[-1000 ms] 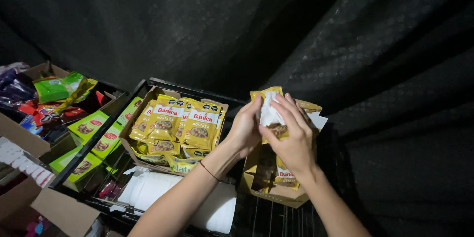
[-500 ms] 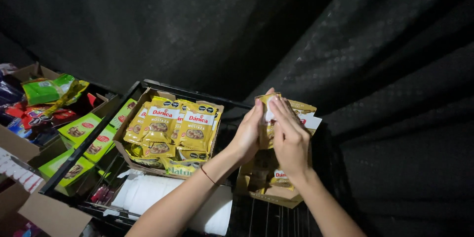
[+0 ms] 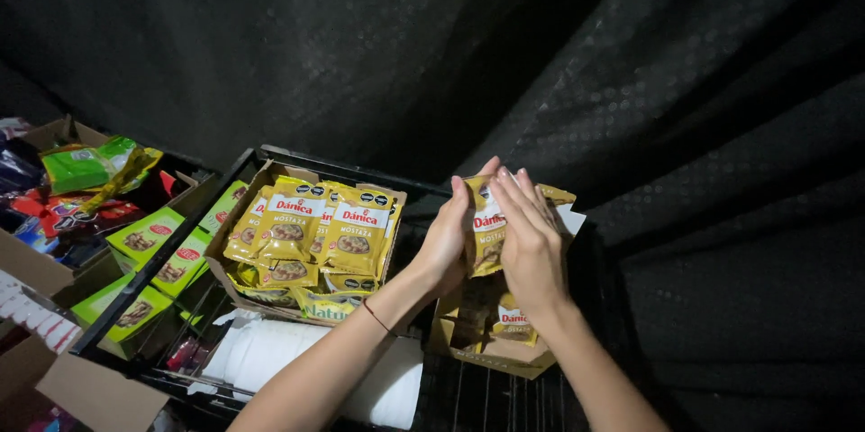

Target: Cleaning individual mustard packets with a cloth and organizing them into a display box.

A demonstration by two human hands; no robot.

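My left hand (image 3: 448, 232) and my right hand (image 3: 530, 238) press from both sides on a bunch of yellow sauce pouches (image 3: 487, 229), held upright above a small open cardboard box (image 3: 491, 353). More yellow pouches (image 3: 514, 321) lie in that box under my hands. A white slip (image 3: 571, 218) sticks out behind the right hand. Left of my hands, a second cardboard box (image 3: 236, 225) is packed with several upright yellow pouches (image 3: 320, 227).
Both boxes sit in a black wire crate (image 3: 491, 391), with white paper rolls (image 3: 270, 351) in front. Green pouches (image 3: 144, 236) fill the crate's left side. Cardboard boxes with mixed colourful packets (image 3: 77, 171) stand at far left. Black cloth (image 3: 577, 54) hangs behind.
My hands have closed together around the yellow pouches, and the white slip once in front is now mostly hidden behind the right hand. The view has shifted slightly left.
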